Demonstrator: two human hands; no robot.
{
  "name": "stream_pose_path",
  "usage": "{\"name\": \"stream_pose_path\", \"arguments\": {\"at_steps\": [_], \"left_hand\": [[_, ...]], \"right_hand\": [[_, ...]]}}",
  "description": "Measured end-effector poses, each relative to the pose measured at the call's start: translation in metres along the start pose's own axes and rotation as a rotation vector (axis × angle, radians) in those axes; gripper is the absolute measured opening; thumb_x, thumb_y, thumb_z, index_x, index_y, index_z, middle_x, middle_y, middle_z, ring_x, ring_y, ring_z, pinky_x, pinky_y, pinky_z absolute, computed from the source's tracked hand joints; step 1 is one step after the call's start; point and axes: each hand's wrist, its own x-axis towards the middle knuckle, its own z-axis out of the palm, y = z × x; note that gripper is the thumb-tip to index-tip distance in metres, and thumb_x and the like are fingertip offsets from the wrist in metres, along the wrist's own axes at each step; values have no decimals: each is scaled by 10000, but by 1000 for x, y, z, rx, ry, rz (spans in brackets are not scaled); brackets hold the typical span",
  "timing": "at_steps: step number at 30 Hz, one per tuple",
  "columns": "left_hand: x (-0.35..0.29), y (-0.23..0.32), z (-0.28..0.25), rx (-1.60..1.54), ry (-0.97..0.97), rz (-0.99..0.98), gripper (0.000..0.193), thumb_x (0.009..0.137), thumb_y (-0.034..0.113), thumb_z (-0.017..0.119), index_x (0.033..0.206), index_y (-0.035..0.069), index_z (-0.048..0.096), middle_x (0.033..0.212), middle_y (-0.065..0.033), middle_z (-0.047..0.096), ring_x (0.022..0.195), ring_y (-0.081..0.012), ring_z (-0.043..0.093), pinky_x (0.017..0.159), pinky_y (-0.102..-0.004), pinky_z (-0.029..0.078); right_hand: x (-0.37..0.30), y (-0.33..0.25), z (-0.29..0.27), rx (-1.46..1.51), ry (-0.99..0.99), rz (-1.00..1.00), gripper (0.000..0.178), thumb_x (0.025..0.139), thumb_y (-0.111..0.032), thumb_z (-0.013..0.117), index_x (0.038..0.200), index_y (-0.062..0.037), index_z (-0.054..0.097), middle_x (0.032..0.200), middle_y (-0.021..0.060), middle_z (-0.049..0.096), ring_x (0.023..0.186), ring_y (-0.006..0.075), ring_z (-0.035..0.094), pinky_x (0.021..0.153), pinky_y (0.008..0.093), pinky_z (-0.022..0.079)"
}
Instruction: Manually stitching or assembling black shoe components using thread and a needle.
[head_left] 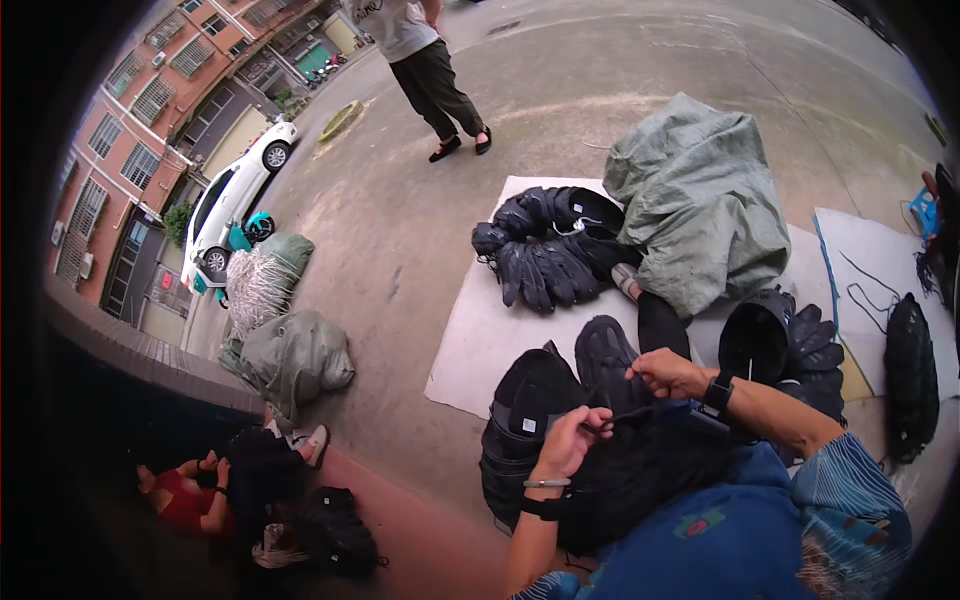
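My left hand point(570, 438) is closed on the edge of a black mesh piece point(640, 470) that lies over my lap. My right hand point(668, 373) pinches the same black piece a little higher, with a dark band on the wrist. Both hands pull a thin black cord point(620, 415) between them. Just beyond my hands stands a stack of black shoe-like parts point(530, 410). A second ring-shaped pile of black parts point(550, 250) rests on a white sheet point(470, 350) farther away.
A grey-green sack point(700, 200) lies on the sheet. More sacks point(290, 350) sit at the left by a low wall. A person point(430, 70) stands on the concrete ahead, another point(200, 490) crouches lower left. A white car point(235, 195) is parked by brick buildings.
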Motion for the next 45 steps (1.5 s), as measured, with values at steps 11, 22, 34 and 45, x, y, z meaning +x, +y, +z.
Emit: {"name": "stream_pose_path", "arguments": {"at_steps": [11,22,34,45], "left_hand": [[-107,51,-123,-562,245,684,160,903,104,488,754,47,506,760,-40,484,709,-169,453,763,-342,416],[-306,82,-227,-460,1290,1066,242,921,305,524,1137,233,606,1171,4,595,1122,-252,530,934,-537,332],[-169,92,-135,216,1050,588,197,926,238,568,979,48,568,750,15,505,433,-38,315,499,-191,374],[85,7,-9,1284,342,84,403,946,305,474,1150,-36,547,984,-184,651,775,-240,636,703,-333,508]], "right_hand": [[-28,-11,-123,-437,226,137,210,833,-225,637,703,-62,656,451,-73,329,367,49,254,352,248,156],[-22,9,-199,-482,345,207,200,781,-228,670,705,-45,645,439,-35,350,354,70,278,352,259,185],[2,-8,-161,-1286,655,-500,250,781,-181,630,943,9,632,898,160,631,798,294,633,722,378,493],[31,-12,-30,-1537,-3,-615,102,793,-72,575,853,10,575,944,190,566,782,366,629,666,423,529]]}}
